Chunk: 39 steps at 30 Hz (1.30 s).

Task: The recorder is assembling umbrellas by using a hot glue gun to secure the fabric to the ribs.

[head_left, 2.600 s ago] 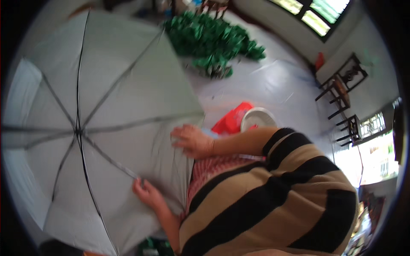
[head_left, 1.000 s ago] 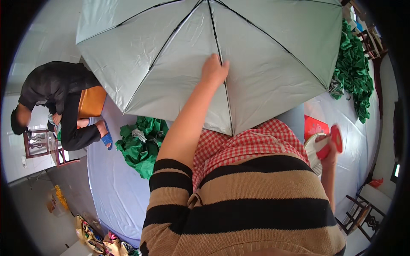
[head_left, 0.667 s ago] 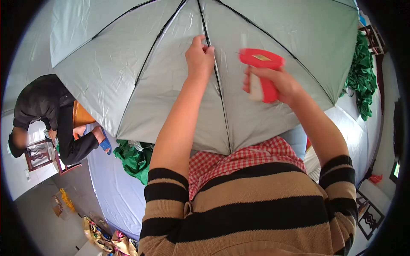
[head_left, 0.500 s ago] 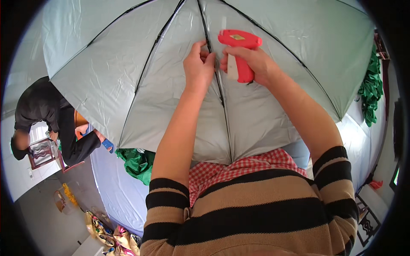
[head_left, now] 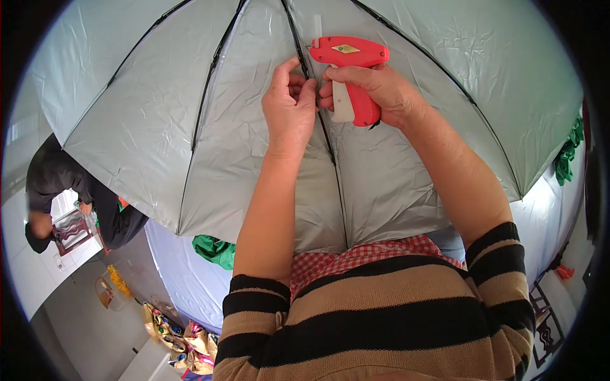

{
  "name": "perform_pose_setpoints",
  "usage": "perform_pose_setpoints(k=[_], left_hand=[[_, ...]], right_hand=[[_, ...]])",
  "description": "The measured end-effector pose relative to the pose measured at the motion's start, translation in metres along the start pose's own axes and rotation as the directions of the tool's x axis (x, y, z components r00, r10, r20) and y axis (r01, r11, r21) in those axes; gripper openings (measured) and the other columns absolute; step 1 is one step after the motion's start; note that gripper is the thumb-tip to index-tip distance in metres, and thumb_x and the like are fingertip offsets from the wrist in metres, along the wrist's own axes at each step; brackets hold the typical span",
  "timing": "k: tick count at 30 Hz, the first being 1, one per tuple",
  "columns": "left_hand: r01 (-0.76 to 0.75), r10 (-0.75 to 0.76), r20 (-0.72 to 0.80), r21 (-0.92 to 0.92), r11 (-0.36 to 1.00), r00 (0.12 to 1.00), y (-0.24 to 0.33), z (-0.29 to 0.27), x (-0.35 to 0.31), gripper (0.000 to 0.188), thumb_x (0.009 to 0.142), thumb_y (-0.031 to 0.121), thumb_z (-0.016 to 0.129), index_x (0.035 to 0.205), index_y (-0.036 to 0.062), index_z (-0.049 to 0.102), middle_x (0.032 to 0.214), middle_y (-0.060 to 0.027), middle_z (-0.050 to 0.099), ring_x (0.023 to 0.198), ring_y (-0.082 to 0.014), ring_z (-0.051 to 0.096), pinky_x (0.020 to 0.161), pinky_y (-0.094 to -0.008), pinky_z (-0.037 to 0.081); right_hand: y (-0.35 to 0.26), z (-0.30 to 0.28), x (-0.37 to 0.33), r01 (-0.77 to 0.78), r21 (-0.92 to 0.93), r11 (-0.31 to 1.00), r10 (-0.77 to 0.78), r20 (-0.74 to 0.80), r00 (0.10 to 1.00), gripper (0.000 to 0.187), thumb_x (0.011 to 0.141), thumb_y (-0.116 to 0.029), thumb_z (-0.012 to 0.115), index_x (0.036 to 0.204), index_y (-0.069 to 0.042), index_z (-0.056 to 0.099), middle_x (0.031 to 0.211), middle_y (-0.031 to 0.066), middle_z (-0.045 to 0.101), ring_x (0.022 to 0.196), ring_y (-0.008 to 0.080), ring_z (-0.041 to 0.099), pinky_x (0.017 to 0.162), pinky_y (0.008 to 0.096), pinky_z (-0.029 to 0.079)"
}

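An opened umbrella point(head_left: 146, 127) spreads before me, its silvery-grey inner side with black ribs facing me. My left hand point(head_left: 289, 114) is closed at the middle rib point(head_left: 326, 136), thumb and fingers pinching it from the left. In my right hand point(head_left: 394, 95) is a red and white tagging gun point(head_left: 349, 52), with my fingers wrapped round its handle. The gun's front end points left and lies close beside the middle rib, just above my left fingertips. Whether it touches the rib or cloth I cannot tell.
Red-and-white checked cloth point(head_left: 375, 249) covers my lap under the umbrella's near edge. Green crumpled fabric point(head_left: 214, 251) lies at the left, more green fabric point(head_left: 567, 152) at the far right. A person in black point(head_left: 60, 168) sits at the left. Gold bundles point(head_left: 197, 346) lie lower left.
The tagging gun has moved slightly left, its front end now nearer the middle rib. My left hand keeps its pinch. The umbrella and surroundings have shifted a little in view.
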<state>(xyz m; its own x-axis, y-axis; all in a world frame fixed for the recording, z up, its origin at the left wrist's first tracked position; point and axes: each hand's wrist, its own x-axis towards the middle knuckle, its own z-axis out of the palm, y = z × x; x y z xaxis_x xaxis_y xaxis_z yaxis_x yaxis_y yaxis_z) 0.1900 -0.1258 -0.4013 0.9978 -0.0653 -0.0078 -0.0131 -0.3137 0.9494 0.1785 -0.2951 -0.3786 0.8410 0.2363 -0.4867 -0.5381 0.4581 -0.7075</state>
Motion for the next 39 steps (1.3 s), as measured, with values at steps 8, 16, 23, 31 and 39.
perform_pose_setpoints(k=[8, 16, 23, 31, 39], left_hand=[[-0.034, 0.034, -0.013, 0.025, 0.999, 0.999, -0.005, 0.001, 0.0, 0.038, 0.086, -0.003, 0.065, 0.123, 0.0052, 0.058, 0.08, -0.0032, 0.061, 0.066, -0.0099, 0.057, 0.059, -0.027, 0.05], [-0.057, 0.058, -0.023, 0.039, 0.998, 0.998, -0.006, 0.002, 0.001, 0.038, 0.086, -0.003, 0.065, 0.122, 0.006, 0.059, 0.079, -0.0027, 0.061, 0.064, -0.0105, 0.056, 0.061, -0.027, 0.049], [-0.079, 0.081, -0.027, 0.066, 0.995, 0.996, -0.005, 0.005, 0.0, 0.037, 0.086, -0.003, 0.066, 0.121, 0.0069, 0.06, 0.078, -0.0024, 0.06, 0.063, -0.0104, 0.056, 0.06, -0.0272, 0.049], [-0.053, 0.054, -0.009, 0.104, 0.993, 0.999, -0.005, 0.006, 0.0, 0.037, 0.086, -0.004, 0.064, 0.122, 0.0062, 0.06, 0.077, -0.0032, 0.06, 0.064, -0.0108, 0.057, 0.06, -0.0273, 0.05], [-0.129, 0.141, -0.014, 0.311, 0.942, 0.99, 0.001, 0.002, -0.005, 0.026, 0.088, 0.003, 0.064, 0.113, -0.0007, 0.058, 0.078, -0.0139, 0.065, 0.065, -0.0274, 0.064, 0.064, -0.038, 0.052]], right_hand=[[0.0, -0.004, 0.0, -0.01, -0.006, 1.0, 0.01, 0.038, 0.999, 0.03, 0.085, -0.022, 0.075, 0.102, 0.001, 0.066, 0.09, 0.0154, 0.071, 0.081, 0.0265, 0.072, 0.074, 0.0382, 0.061], [-0.006, -0.019, 0.007, -0.125, 0.141, 0.982, 0.084, 0.268, 0.96, 0.022, 0.089, -0.016, 0.067, 0.1, 0.002, 0.064, 0.088, 0.0148, 0.071, 0.078, 0.0249, 0.073, 0.071, 0.0388, 0.061], [-0.006, -0.019, 0.016, -0.148, 0.117, 0.982, 0.109, 0.289, 0.951, 0.02, 0.092, -0.019, 0.067, 0.1, 0.0, 0.065, 0.088, 0.013, 0.072, 0.078, 0.0246, 0.072, 0.074, 0.0391, 0.061], [-0.011, -0.017, 0.021, -0.108, -0.046, 0.993, 0.115, 0.213, 0.97, 0.018, 0.088, -0.019, 0.07, 0.093, -0.003, 0.064, 0.08, 0.0092, 0.069, 0.069, 0.0206, 0.07, 0.065, 0.0363, 0.061], [-0.011, -0.02, 0.016, -0.132, 0.065, 0.989, 0.112, 0.241, 0.964, 0.029, 0.092, -0.03, 0.067, 0.098, -0.002, 0.063, 0.091, 0.0157, 0.07, 0.086, 0.0266, 0.072, 0.076, 0.0382, 0.06]])
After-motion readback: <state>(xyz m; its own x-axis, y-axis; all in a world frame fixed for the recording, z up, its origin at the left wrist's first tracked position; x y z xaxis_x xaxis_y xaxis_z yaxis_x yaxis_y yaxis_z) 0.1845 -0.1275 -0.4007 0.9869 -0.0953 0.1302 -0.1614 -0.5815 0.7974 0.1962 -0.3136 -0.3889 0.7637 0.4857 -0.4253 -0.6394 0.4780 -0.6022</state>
